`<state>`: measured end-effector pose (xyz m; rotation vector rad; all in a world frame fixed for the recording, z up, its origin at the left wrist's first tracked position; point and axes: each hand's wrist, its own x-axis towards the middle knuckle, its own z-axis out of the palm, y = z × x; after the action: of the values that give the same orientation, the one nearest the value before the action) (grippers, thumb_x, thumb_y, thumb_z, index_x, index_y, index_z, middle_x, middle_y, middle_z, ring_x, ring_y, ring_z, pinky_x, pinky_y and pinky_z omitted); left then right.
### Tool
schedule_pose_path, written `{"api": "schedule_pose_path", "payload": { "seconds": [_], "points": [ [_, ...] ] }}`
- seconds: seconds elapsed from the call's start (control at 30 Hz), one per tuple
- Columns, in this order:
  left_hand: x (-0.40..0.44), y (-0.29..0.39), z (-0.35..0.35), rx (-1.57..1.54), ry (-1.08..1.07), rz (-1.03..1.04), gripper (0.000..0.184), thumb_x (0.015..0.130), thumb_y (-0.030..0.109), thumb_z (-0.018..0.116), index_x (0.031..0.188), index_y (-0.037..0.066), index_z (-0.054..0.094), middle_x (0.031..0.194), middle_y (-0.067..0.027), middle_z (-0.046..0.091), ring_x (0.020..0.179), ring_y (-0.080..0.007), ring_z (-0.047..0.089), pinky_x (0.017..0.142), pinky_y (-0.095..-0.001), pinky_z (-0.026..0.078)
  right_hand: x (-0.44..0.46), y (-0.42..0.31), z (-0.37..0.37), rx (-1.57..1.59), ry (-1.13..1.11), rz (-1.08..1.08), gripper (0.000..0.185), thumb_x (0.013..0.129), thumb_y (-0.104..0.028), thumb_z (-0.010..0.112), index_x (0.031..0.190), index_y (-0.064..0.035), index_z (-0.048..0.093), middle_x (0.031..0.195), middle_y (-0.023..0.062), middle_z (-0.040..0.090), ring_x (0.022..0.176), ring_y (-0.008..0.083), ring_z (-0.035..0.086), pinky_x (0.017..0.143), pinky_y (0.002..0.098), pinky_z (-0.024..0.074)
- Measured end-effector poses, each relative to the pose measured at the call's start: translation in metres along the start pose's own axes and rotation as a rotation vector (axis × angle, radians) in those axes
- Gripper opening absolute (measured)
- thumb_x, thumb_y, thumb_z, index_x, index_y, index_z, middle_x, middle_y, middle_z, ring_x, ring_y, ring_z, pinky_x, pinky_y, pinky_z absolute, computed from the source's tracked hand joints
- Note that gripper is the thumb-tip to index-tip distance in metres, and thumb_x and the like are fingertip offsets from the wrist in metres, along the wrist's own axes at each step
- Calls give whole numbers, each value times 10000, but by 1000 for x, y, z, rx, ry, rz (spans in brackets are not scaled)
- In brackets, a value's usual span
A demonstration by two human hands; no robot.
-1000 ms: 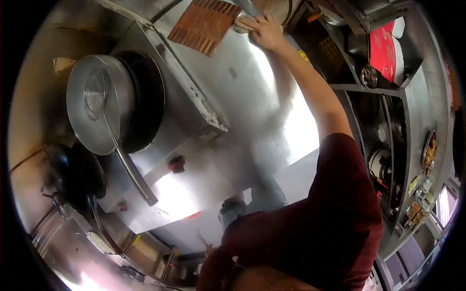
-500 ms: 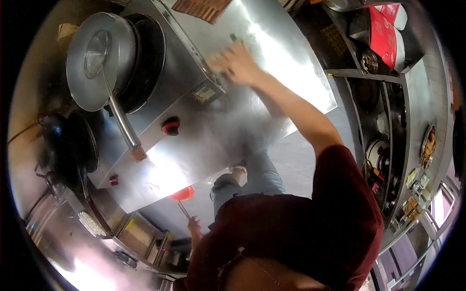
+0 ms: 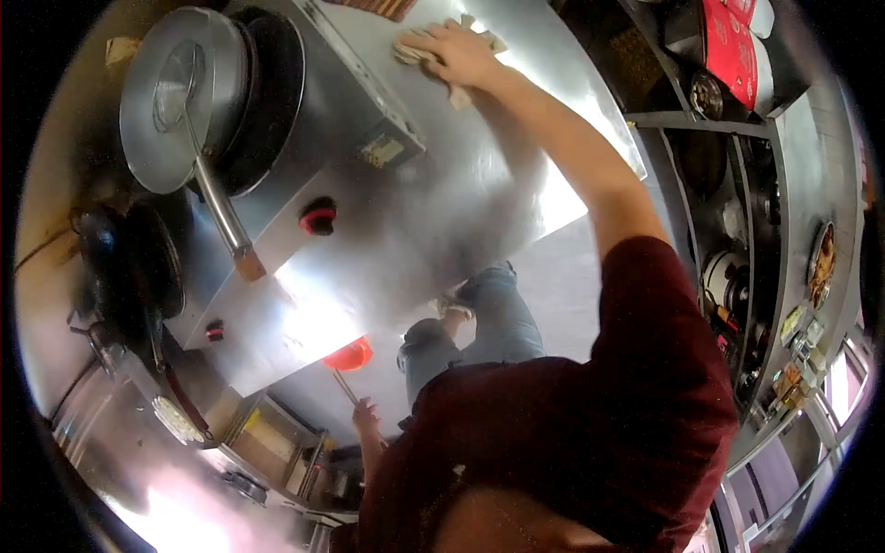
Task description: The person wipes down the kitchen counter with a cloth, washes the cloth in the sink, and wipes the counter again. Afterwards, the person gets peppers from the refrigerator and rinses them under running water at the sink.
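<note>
Across the middle and upper part of the frame, a large steel surface (image 3: 452, 175), shiny, with bright reflections. At the right, a metal shelf unit (image 3: 682, 120). In the upper left, on a steel stove (image 3: 336, 111), a grey wok (image 3: 138, 138), tilted, and close at its right a round black pan (image 3: 281, 120), partly hidden behind it. In the upper right corner, a red box (image 3: 728, 55). Inside the wok, a wire strainer (image 3: 171, 97). Near the top centre, on the steel surface, a beige cloth (image 3: 412, 51), crumpled. Over this cloth, palm down, the right hand (image 3: 461, 51), with fingers laid on the folds; cannot tell if gripping or only pressing. Left of the lower centre, a red-orange round object (image 3: 350, 355), perhaps a bowl. Just below it, the left hand (image 3: 366, 419), with fingers closed. On the stove front, a red and black knob (image 3: 318, 217). Held in the left hand, thin sticks (image 3: 345, 387), directed upward to the round object; contact there impossible to tell.
</note>
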<state>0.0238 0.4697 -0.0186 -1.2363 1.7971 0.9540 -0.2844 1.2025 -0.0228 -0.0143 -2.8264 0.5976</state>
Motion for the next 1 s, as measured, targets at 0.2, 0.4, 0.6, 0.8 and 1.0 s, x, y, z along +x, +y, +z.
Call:
{"api": "schedule_pose_path", "payload": {
  "seconds": [0.2,0.4,0.6,0.8,1.0],
  "points": [
    [5,-33,9,82,-67,1,338,820,395,461,1025,145,559,821,-69,608,577,-143,466,501,-360,412,-201,-148,-30,-160,-201,-74,473,651,-241,556,1118,-314,549,928,48,569,908,307,458,738,464,342],
    [44,-26,-18,135,-70,-2,355,822,404,443,1049,157,557,928,-99,597,587,-148,461,533,-355,409,-245,-85,-27,-35,-262,470,260,697,-143,609,954,-156,575,804,68,600,779,224,554,662,363,447],
    [61,-81,-62,-156,-21,-54,376,825,396,431,1049,127,567,871,-116,613,456,-146,396,421,-302,370,-249,-1,-49,-660,323,895,592,700,-206,588,1264,-185,407,959,144,540,803,293,507,693,419,432],
    [57,-157,-66,-174,-25,121,397,842,450,426,1030,137,580,821,-105,613,458,-119,396,414,-282,400,-143,-232,76,-334,381,463,460,698,-157,509,1156,-116,503,903,168,550,797,308,517,697,473,402],
    [41,-235,-79,-300,75,80,385,852,370,458,1035,49,564,889,-123,607,658,-187,566,522,-269,446,-105,-431,168,3,19,134,442,695,-223,581,1124,-138,517,1003,85,506,999,271,466,881,595,302]
  ]
}}
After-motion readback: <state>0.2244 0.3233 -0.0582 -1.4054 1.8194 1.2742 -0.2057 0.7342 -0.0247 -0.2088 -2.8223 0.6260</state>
